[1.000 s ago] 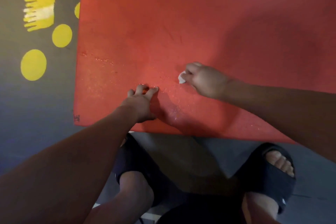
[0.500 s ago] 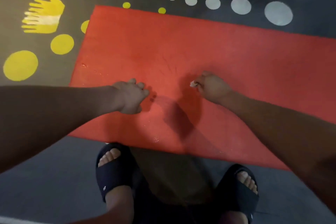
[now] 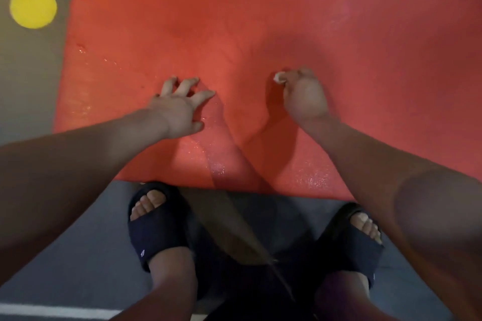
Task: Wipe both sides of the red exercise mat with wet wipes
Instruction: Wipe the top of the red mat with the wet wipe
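Note:
The red exercise mat (image 3: 260,21) lies flat on the dark floor and fills the upper part of the view. Wet patches glisten near its front edge. My left hand (image 3: 180,107) hovers over the mat's near left area with fingers spread and nothing in it. My right hand (image 3: 302,96) is curled over the mat's middle, pinching a small balled white wet wipe (image 3: 279,77) at its fingertips. Most of the wipe is hidden inside the fingers.
My two feet in dark slides (image 3: 156,224) (image 3: 357,237) stand on the grey floor just in front of the mat's near edge. Yellow dots (image 3: 33,6) are painted on the floor to the left. A white line (image 3: 52,310) runs along the bottom left.
The view has dropped and moved closer to the mat. My left hand has opened from a loose fist to spread fingers. My right hand still pinches the wipe.

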`<state>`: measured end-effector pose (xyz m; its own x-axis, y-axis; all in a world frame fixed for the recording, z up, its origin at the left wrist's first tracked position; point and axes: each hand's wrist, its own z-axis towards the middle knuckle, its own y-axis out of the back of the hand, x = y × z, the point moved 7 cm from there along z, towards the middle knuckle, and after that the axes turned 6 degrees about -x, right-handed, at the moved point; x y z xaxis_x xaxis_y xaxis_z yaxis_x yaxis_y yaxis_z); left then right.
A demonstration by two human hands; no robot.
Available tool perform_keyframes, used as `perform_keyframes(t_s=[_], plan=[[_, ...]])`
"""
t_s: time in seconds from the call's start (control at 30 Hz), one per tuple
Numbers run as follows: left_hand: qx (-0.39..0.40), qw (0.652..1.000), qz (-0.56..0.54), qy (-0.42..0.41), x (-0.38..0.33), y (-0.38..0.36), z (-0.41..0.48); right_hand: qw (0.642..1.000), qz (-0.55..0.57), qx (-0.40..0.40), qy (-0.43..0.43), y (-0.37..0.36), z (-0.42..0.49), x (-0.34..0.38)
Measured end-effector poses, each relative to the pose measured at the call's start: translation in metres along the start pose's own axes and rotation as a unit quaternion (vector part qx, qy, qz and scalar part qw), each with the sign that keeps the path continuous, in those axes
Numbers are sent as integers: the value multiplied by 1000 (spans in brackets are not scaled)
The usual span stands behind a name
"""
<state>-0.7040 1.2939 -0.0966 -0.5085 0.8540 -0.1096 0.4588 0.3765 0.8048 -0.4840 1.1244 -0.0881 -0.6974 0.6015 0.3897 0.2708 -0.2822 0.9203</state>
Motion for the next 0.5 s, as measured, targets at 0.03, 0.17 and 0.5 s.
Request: perform_keyframes(t_s=[0.03, 0.17, 0.5], plan=[[4, 1000, 0, 0, 0, 0, -2, 999, 10, -17, -40, -1, 2, -2], [13, 1000, 9, -14, 5, -1, -7, 993, 82, 25, 77, -24, -35, 63], [10, 998, 56, -15, 5, 11, -11, 993, 54, -54, -88, -6, -9, 5]])
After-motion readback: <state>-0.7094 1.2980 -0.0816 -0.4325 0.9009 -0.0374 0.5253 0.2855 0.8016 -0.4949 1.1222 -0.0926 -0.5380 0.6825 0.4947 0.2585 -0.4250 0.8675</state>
